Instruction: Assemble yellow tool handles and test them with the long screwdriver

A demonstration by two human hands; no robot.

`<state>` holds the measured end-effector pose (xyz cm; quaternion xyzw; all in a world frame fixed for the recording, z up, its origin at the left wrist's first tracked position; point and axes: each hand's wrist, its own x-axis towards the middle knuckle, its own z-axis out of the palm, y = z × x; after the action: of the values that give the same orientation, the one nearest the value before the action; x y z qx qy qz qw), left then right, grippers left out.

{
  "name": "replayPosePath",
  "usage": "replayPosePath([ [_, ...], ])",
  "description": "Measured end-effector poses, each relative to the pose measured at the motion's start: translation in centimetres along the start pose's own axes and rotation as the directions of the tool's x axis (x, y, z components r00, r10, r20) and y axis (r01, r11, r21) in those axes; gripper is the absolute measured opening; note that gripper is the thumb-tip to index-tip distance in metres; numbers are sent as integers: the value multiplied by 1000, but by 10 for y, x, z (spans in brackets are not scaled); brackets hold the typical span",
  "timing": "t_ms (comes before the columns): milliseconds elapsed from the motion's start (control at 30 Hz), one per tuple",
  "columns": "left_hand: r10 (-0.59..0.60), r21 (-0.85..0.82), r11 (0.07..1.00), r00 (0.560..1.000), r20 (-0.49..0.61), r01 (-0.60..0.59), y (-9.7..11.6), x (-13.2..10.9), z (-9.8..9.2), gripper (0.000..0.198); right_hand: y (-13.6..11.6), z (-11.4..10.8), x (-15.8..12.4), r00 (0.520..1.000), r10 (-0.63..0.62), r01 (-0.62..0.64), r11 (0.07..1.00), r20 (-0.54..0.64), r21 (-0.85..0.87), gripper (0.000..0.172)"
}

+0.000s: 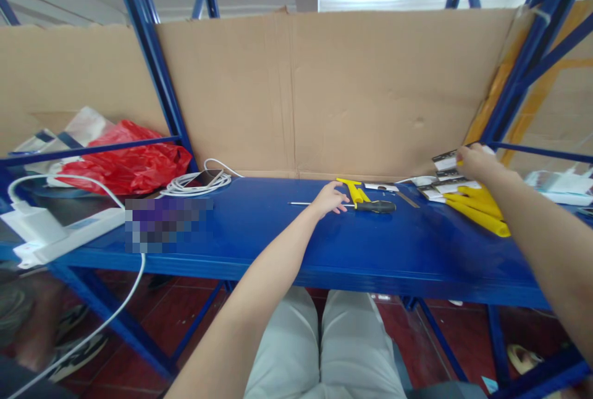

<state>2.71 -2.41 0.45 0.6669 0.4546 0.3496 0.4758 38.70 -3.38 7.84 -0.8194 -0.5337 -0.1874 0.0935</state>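
Head view: left fingers (338, 197) near a slim metal-shafted screwdriver (376, 207).

Screwdriver (378, 207): left grip (330, 199) is hiding part of its shaft.
Right grip (477, 161): fingertips are blurring beside the black-and-white cards (456, 187), leaving any hold unclear.
Pixelated patch (162, 221): masking whatever is lying there.
Phone (207, 176): white cable (173, 189) is partly covering it.
Another person's leg (39, 328): left edge is cutting it off.

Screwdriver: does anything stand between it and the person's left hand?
Nothing visible does; the left hand hides part of the screwdriver. The yellow pieces lie just beyond it, not between.
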Motion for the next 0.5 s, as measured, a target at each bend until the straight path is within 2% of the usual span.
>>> replayPosePath([
  [100,2,3,1000,1000,3,-2,-1,2,1,57,26,2,9,997,43,-36,994,59,-107,30],
  [200,3,6,1000,1000,14,-3,-3,4,2,58,40,7,12,994,52,-36,986,95,-164,34],
  [400,6,10,1000,999,34,-7,-7,8,2,59,43,23,13,993,8,21,971,119,-238,30],
  [500,7,16,1000,999,38,-8,-8,10,2,59,38,28,15,987,25,11,973,156,-230,30],
])
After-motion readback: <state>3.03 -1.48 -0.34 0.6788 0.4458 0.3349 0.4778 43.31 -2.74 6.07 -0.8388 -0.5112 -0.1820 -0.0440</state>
